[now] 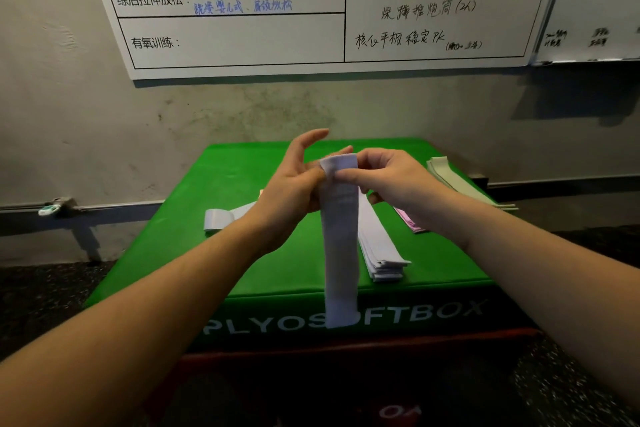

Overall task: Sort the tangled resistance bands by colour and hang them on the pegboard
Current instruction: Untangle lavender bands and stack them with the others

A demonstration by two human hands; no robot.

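A pale lavender resistance band (340, 246) hangs straight down from my hands in front of the green soft plyo box (214, 253). My right hand (384, 180) pinches its top fold, and my left hand (294, 184) holds the same fold with thumb and lower fingers while the index finger points up. A flat stack of lavender bands (381, 250) lies on the box behind the hanging one. A pink band (410, 220) lies under my right wrist. A greyish-green pile of bands (453, 177) rests at the box's right edge. Another lavender band (221, 217) lies left. No pegboard is in view.
A whiteboard (311, 10) with handwriting hangs on the grey wall behind the box, with a second board (595, 3) at the right. A metal rail (104, 210) runs along the wall base. Dark speckled floor (52, 291) surrounds the box.
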